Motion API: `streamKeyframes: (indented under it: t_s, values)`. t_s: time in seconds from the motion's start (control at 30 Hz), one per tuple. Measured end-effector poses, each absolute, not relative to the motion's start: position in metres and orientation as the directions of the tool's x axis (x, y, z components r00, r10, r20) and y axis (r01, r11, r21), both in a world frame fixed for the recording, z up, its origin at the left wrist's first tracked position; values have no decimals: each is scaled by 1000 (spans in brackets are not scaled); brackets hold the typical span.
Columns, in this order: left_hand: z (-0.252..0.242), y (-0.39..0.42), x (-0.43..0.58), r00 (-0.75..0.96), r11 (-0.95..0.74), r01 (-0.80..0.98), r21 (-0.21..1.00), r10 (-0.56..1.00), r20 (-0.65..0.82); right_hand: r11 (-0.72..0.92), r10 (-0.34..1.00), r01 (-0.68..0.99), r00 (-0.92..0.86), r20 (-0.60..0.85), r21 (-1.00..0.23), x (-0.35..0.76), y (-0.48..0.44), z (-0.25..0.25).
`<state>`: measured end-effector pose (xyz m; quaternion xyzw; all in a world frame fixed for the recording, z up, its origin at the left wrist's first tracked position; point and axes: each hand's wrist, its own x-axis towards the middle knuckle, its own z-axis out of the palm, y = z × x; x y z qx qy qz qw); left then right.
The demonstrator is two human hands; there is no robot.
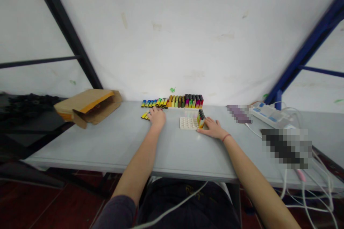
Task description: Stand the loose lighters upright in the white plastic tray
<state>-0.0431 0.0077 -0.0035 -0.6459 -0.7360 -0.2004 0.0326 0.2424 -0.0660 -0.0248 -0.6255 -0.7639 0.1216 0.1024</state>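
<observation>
standing lighters (201, 118): a small cluster of disposable lighters stands on end just ahead of the right hand, at the right edge of the tray, with long axes near upright and leaning slightly.

right hand (212, 129): this is the nearer hand to that cluster. It lies palm down and wide open, fingers spread, closed on nothing visible (the fingertips touch the cluster or sit just beside it; I cannot tell which). A red bracelet (226, 137) circles the wrist.

left hand (157, 117): it sits palm down with fingers curled toward the table; whether it is closed on anything beneath it is hidden.

yellow lighters (145, 115): 2 or more lie flat just left of the left hand, touching it or nearly so.

lighter row (182, 101): this lies ahead of both hands, its long axis running left to right, with lighters lying flat at its left end and standing at its right.

white tray (188, 123): this dimpled tray lies between the hands, much nearer the right.

left of the left hand: a kraft mailer (90, 107) lies open on the grey table (126, 146).

right of the right hand: a white power strip (268, 115) sits beyond 2 pixelated objects, with white cables (303, 200) trailing over the table edge.
</observation>
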Motion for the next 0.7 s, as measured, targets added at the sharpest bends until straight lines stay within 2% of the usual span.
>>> streamKeyframes:
  t_s: [0.1, 0.37, 0.47, 0.57, 0.63, 0.7]
  values:
    - [-6, 8, -47, -186, 133, 966, 220, 953, 241, 187, 980, 928, -197, 1, -322, 242, -67, -25]
    - [-7, 1, -29, 68, -102, 957, 271, 989, 129, 187, 980, 922, -200, -6, -338, 242, -65, -26]
    - [-8, 6, -25, 130, -215, 875, 434, 967, 218, 182, 980, 924, -199, -17, -336, 243, -65, -26]
    - [-5, 10, -21, 108, -325, 682, 655, 931, 349, 177, 981, 927, -194, -18, -331, 243, -65, -26]
    - [-1, 9, -18, 70, -316, 540, 780, 940, 333, 185, 980, 928, -197, -7, -325, 242, -66, -25]
    - [2, 7, -14, 56, -258, 398, 881, 965, 257, 194, 979, 929, -203, 6, -316, 242, -67, -24]
